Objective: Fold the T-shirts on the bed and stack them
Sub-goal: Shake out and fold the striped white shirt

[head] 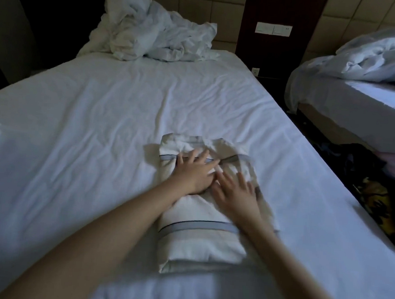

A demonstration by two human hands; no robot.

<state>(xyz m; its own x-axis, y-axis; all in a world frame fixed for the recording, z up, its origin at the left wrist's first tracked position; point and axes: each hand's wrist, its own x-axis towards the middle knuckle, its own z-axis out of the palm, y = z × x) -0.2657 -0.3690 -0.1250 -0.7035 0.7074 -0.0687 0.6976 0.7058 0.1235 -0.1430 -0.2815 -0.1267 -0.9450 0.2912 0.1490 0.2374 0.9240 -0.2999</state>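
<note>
Surroundings: we see a crumpled duvet (pixel 152 35) heaped at the head of the bed (pixel 101 120), a second bed (pixel 357 89) to the right, and a switch panel (pixel 273 29) on the wall between them
In the way: only our own hands and forearms cover part of the shirt
Shirt and fingers: the folded white T-shirt (pixel 200 242) lies near the bed's right edge; our left hand (pixel 194 172) and right hand (pixel 235 193) rest flat on its far half, fingers straight and spread
Axis: its long side runs away from us, leaning slightly left; grey stripes cross it

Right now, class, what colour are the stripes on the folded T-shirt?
The stripes are grey-blue, dark-edged; head view shows them.
</note>
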